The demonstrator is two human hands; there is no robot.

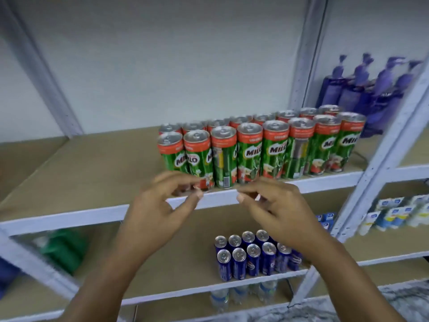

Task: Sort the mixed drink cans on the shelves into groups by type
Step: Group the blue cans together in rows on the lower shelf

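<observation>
1. Blurred green packs far left on the lower shelf.
2. Left hand and right hand, both empty with fingers loosely curled, raised before the upper shelf edge.
3. Milo cans in two rows directly behind them.
4. Blue cans grouped below, partly hidden by the right wrist.
5. Purple bottles far right.

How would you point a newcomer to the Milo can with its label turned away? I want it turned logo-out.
Start at the upper shelf, where the Milo cans stand in two rows. In the front row, count from the left to the third can, just above the gap between the left hand and right hand. It faces out with a barcode, not the logo.
</observation>
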